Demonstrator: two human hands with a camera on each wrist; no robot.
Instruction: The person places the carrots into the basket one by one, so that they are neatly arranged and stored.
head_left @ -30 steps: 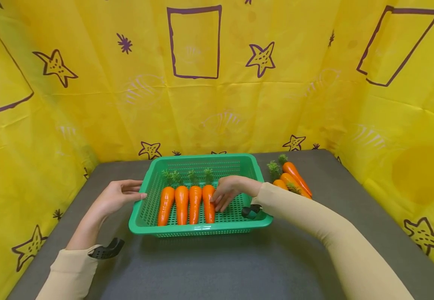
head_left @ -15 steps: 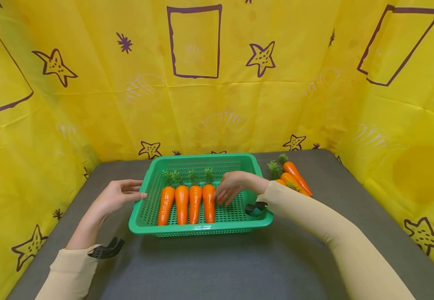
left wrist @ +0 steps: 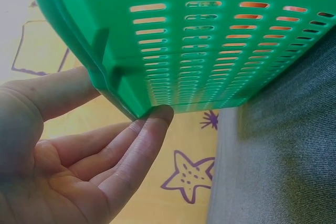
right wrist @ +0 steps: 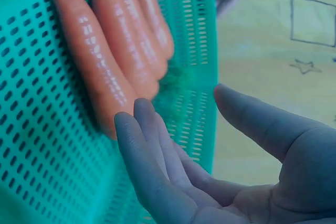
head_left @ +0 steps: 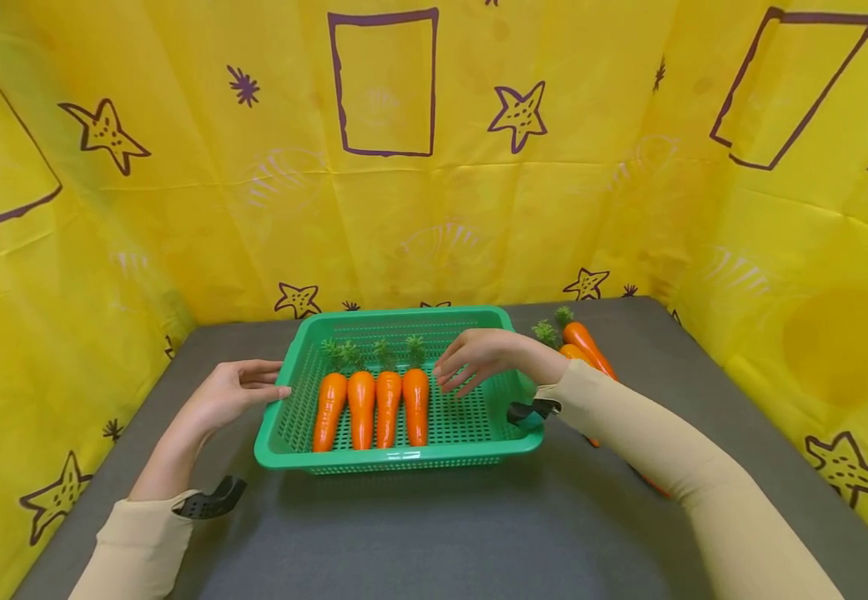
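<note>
Head view: we've four carrots [head_left: 361,408] lined up centre frame in the green basket [head_left: 396,457], loose carrots [head_left: 586,340] on the tabletop [head_left: 403,533] at right, partly behind our sleeve [head_left: 614,412]; a low sweep could knock them. Left wrist: our left hand [left wrist: 79,161] pinches the rim; tugging might tilt everything. Right wrist: our right hand [right wrist: 252,203], lower right, relaxed, holds nothing.

Head view bright; glare on carrots [head_left: 361,410]; right-wrist view bluish.
</note>
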